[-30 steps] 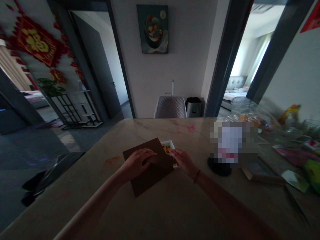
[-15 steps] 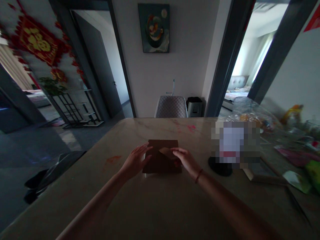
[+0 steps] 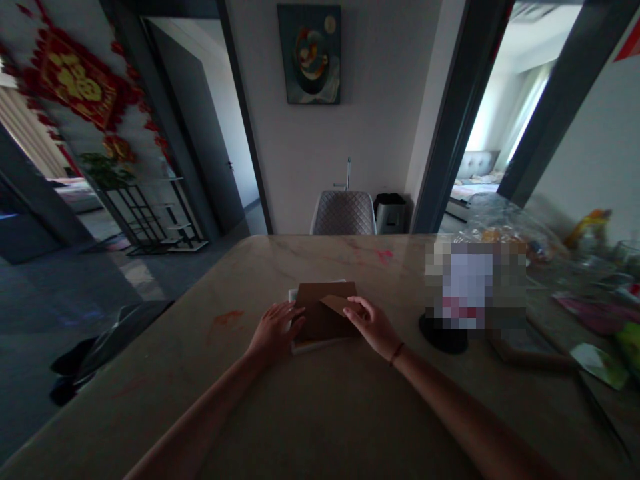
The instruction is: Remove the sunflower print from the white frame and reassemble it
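Note:
A brown rectangular sheet or cover (image 3: 315, 323) lies in the middle of the table, on top of a white-edged item (image 3: 320, 345) that shows along its left and front sides. A lighter brown flap or card (image 3: 336, 304) rests slantwise over the cover's right part. My left hand (image 3: 277, 327) lies with fingers spread at the left edge. At the right side, my right hand (image 3: 373, 327) has its thumb and fingers curled round the end of the lighter brown piece. A thin red band circles my right wrist.
On the table's right stand a blurred-out object on a black round base (image 3: 444, 333), a dark frame-like item (image 3: 530, 347) and clear plastic bags (image 3: 500, 220). A quilted chair (image 3: 344, 212) is beyond the far edge of the table (image 3: 225, 373).
The white edges under the brown cover now show more at the left and front. My left hand has lowered slightly onto the left edge, and my right fingers are more curled.

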Action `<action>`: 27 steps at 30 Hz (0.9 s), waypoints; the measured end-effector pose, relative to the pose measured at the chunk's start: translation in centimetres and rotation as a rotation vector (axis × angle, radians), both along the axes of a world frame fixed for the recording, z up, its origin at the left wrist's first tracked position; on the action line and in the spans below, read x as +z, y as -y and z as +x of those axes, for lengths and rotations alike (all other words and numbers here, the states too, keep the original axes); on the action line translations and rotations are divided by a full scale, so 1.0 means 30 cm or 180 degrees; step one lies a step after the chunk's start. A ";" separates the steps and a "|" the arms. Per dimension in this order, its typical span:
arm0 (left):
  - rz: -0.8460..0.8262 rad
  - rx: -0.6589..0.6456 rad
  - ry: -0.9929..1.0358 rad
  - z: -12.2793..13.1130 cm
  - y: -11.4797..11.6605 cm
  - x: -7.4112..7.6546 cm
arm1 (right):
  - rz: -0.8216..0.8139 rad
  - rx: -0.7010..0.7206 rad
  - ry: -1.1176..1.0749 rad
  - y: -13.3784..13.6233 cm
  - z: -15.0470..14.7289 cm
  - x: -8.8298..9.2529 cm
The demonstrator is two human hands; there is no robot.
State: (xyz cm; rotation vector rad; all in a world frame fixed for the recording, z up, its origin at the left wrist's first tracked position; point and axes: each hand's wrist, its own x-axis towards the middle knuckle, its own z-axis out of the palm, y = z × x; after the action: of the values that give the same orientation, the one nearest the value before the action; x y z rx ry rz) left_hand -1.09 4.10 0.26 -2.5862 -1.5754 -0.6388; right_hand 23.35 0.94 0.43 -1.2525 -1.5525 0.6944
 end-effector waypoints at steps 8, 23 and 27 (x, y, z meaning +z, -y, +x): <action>0.0201 0.0051 0.0116 -0.004 0.007 0.004 | 0.0805 0.0120 0.1447 0.019 0.026 -0.028; -0.0023 0.0746 -0.0110 0.002 0.012 0.012 | 0.0742 -0.0054 0.0554 -0.008 0.027 -0.085; 0.0012 0.0732 -0.0072 -0.002 0.009 0.005 | 0.0567 0.0066 0.0533 -0.005 0.027 -0.081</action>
State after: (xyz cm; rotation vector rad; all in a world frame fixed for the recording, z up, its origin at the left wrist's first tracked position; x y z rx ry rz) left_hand -1.16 3.83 0.40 -2.3504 -1.8248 -0.5888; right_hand 24.17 1.09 -2.01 -1.1863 -1.7262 0.4619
